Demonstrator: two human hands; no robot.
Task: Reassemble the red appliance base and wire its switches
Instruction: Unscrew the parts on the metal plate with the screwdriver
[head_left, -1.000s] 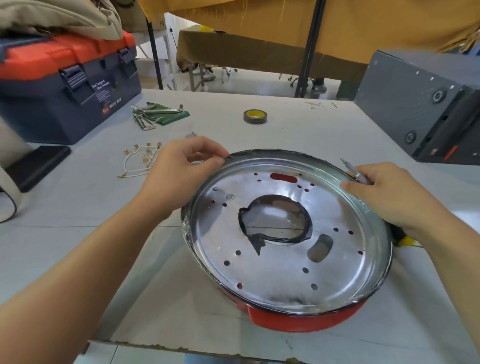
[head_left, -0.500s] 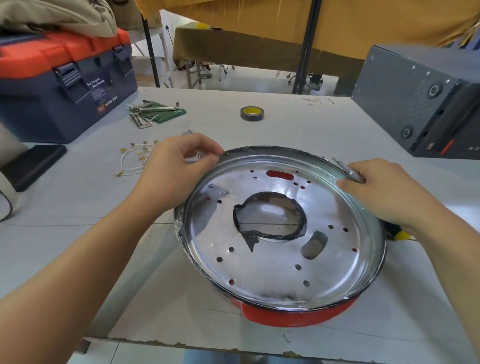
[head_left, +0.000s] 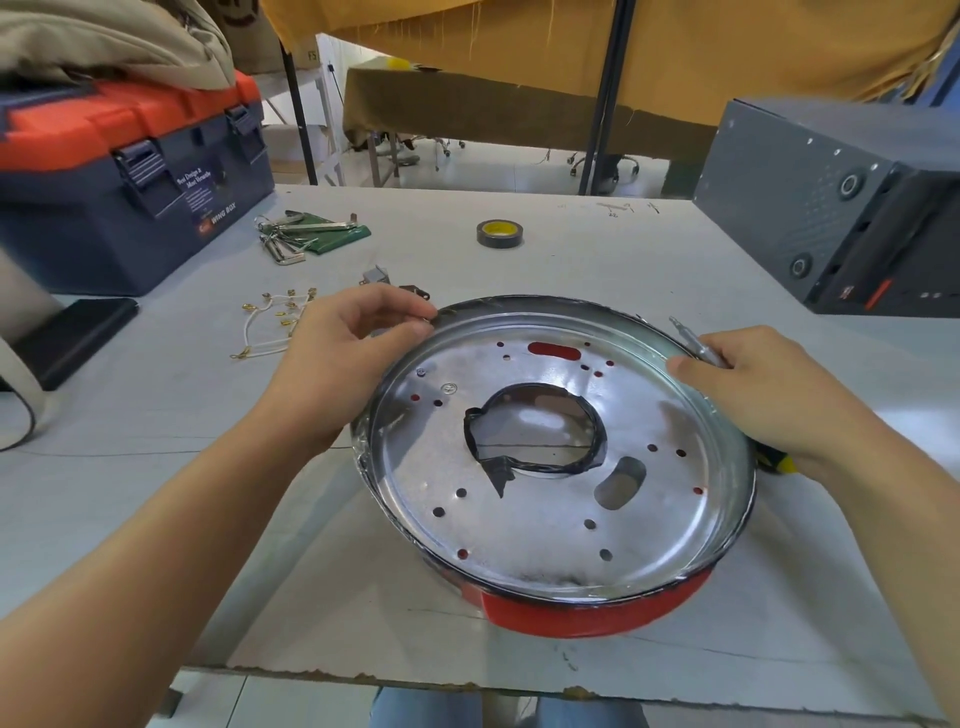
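Grey worktable (head_left: 519, 260), toolbox (head_left: 130, 182) upper left. Centre frame: red appliance base (head_left: 597, 616) w/ perforated metal plate (head_left: 545, 519). Left hand (head_left: 343, 364) pinches the rim; right hand (head_left: 763, 389) grips a screwdriver (head_left: 693, 345) (tip at rim).

Red appliance base (head_left: 597, 613) set on worktop (head_left: 519, 270), near front edge. Shiny round metal plate (head_left: 545, 525) seated in it, rim edged black, pierced by small holes, taped central opening, oval slot. White wires with brass terminals (head_left: 270, 325) laid loose to left, apart from base.
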